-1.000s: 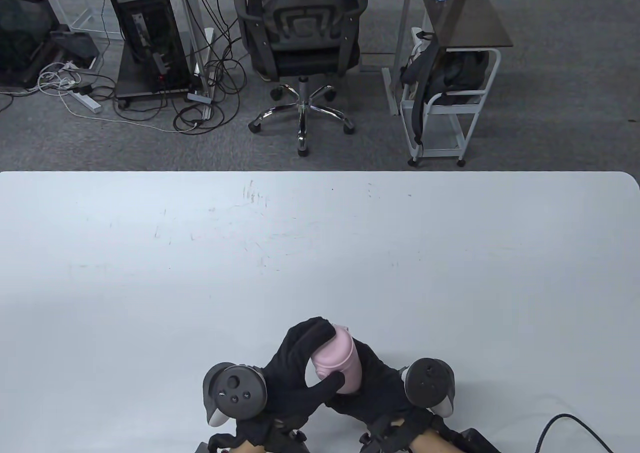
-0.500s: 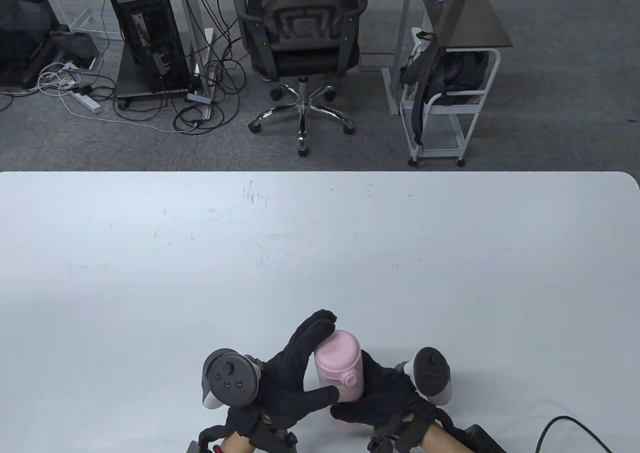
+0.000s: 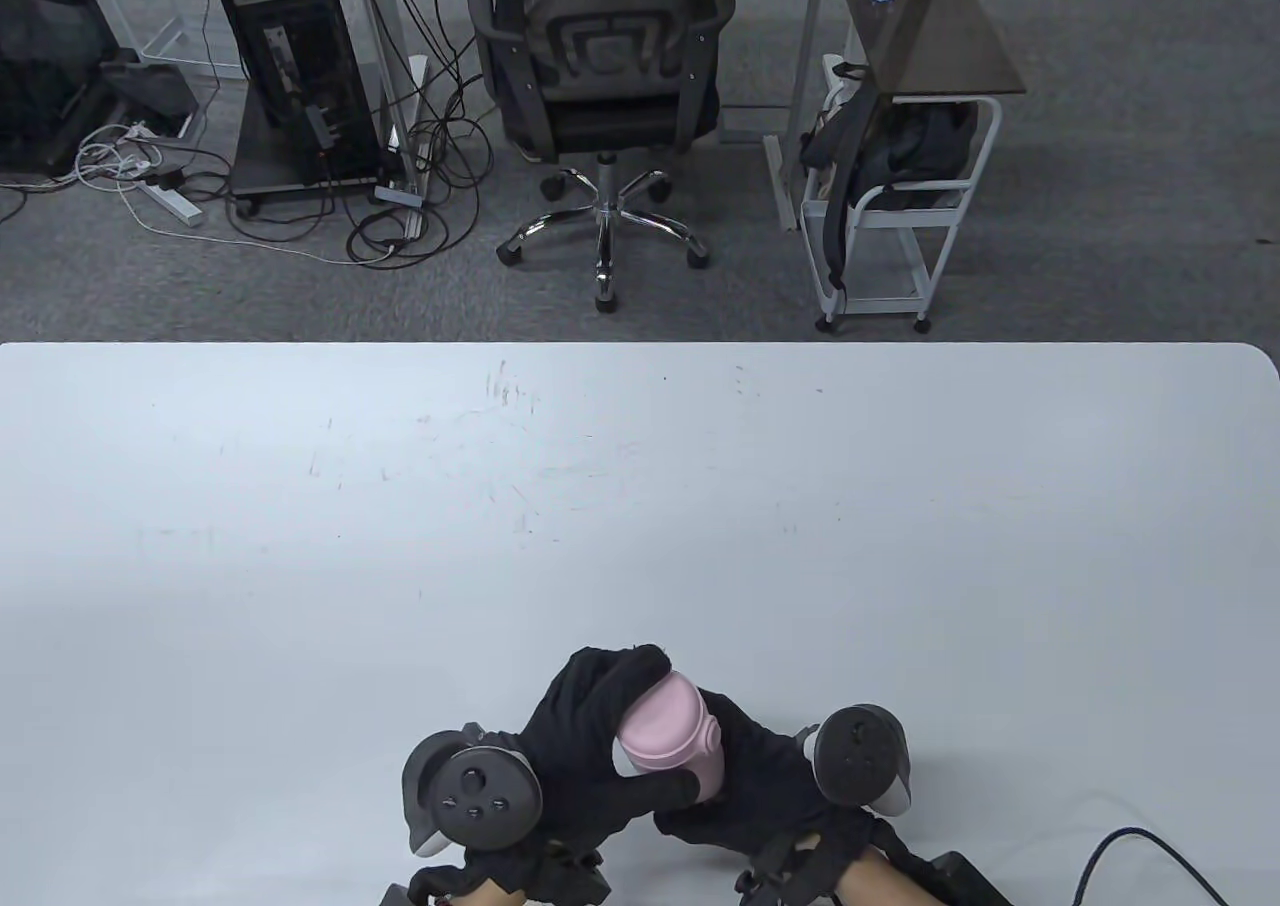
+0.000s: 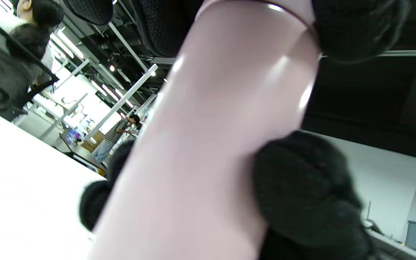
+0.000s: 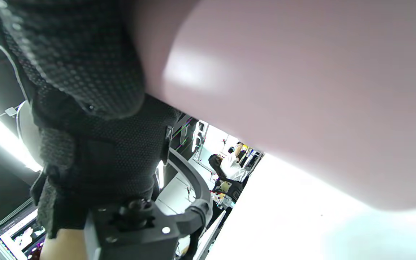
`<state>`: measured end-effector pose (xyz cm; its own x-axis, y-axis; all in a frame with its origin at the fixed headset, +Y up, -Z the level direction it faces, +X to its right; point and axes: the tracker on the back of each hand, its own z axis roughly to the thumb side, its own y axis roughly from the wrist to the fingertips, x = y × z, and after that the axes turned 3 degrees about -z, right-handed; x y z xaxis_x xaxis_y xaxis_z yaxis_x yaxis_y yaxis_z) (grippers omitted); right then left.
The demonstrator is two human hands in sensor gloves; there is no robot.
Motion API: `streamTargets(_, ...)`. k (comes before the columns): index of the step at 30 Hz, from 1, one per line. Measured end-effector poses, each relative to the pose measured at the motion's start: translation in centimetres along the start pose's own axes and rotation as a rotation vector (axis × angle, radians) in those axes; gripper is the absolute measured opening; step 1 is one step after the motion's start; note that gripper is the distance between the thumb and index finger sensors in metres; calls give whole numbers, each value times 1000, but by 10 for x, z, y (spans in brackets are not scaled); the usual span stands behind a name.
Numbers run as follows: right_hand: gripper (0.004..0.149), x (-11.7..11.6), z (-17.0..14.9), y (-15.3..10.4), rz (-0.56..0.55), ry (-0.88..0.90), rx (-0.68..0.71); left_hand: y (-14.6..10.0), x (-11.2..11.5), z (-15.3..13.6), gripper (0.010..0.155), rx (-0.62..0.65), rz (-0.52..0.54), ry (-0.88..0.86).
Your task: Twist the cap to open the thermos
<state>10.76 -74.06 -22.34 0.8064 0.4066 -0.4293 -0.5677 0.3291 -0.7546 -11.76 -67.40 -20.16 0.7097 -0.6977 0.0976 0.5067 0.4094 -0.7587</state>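
Observation:
A pink thermos (image 3: 675, 741) is held tilted just above the table's near edge. My left hand (image 3: 640, 721) grips its cap end, fingers (image 3: 610, 676) curled over the far side and thumb below. My right hand (image 3: 725, 771) holds the body from the right and underneath. In the left wrist view the pink body (image 4: 208, 144) fills the middle, with the cap seam at the top, my left fingers (image 4: 356, 29) above it and right-hand fingers (image 4: 302, 187) around the body. In the right wrist view the body (image 5: 302, 108) fills the top right beside a gloved finger (image 5: 78, 54).
The white table (image 3: 640, 506) stretches away from the hands. A black cable (image 3: 1130, 846) lies at the near right corner. Beyond the far edge stand an office chair (image 3: 600, 76) and a small white cart (image 3: 900, 196).
Half a second ago my left fingers were stretched out loosely along the cap; now they are curled around it again. The thermos has turned and tilted a little in my right hand.

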Motion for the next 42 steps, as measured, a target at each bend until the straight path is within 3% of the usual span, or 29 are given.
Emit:
streamTargets(5, 100, -5, -4, 1, 53, 1, 1, 3, -7, 0, 83, 105, -85, -78)
streamTargets(10, 100, -9, -3, 1, 88, -31, 12, 5, -13, 11, 66, 188, -148, 52)
streamTargets(19, 100, -7, -2, 0, 73, -52, 8, 6, -18, 10, 64, 263, -246, -13)
streamTargets(25, 100, -6, -3, 1, 63, -27, -3, 4, -16, 11, 63, 189, -158, 43)
streamTargets(27, 99, -6, -1, 2, 55, -12, 1, 1, -18, 12, 74, 125, -35, 131)
streamTargets(31, 99, -8, 0, 1, 65, -32, 4, 0, -17, 12, 93, 81, 0, 279)
streamTargets(33, 99, -8, -1, 1, 62, -21, 3, 0, -18, 8, 95, 94, -26, 203)
streamTargets(38, 99, -3, -2, 0, 21, -23, -13, 4, -17, 4, 72, 224, -162, -81)
streamTargets(42, 99, -1, -2, 0, 5, -21, -27, 3, -17, 5, 69, 179, -107, -48)
